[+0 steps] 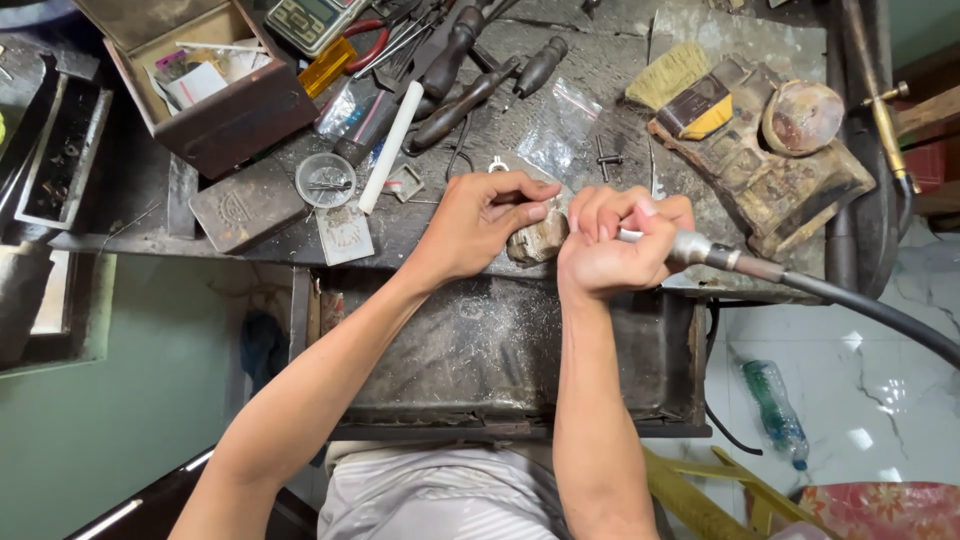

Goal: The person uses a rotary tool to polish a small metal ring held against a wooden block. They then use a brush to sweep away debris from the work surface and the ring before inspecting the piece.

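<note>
The small piece I was working sat hidden between my fingertips, pressed against the worn wooden peg at the bench edge. My left hand pinched it there; my right hand gripped the rotary handpiece, its black hose trailing right. I judged the bit could skid into my thumb, or the piece drop into the tray below.

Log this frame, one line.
left hand: pinches small piece on peg | right hand: grips rotary handpiece | tip: hidden
</note>
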